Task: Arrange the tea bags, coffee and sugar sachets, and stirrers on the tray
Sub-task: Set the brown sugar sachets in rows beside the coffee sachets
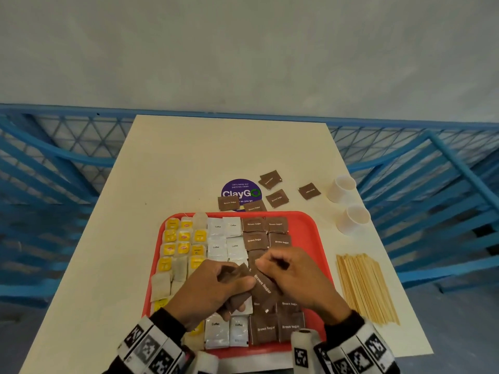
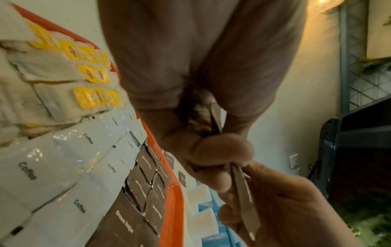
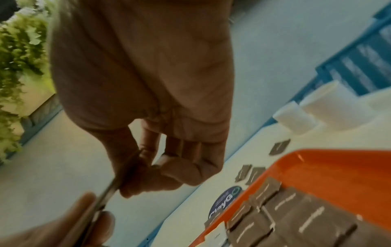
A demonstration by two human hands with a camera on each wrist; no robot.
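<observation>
A red tray point(image 1: 310, 230) holds columns of tea bags point(image 1: 176, 238) with yellow tags on the left, white coffee sachets point(image 1: 224, 228) in the middle and brown sugar sachets point(image 1: 263, 233) on the right. Above the tray's middle my left hand point(image 1: 216, 284) grips a small stack of brown sugar sachets point(image 1: 239, 298). My right hand point(image 1: 289, 273) pinches one brown sachet point(image 1: 263, 284) that still touches that stack. The pinched sachet point(image 2: 245, 205) shows edge-on in the left wrist view, and again edge-on point(image 3: 110, 187) in the right wrist view.
Loose brown sugar sachets point(image 1: 276, 198) lie beyond the tray around a purple ClayGo sticker point(image 1: 240, 191). Two white paper cups point(image 1: 341, 188) lie on their sides at the right. A pile of wooden stirrers point(image 1: 364, 287) lies right of the tray. Blue railings surround the table point(image 1: 189, 157).
</observation>
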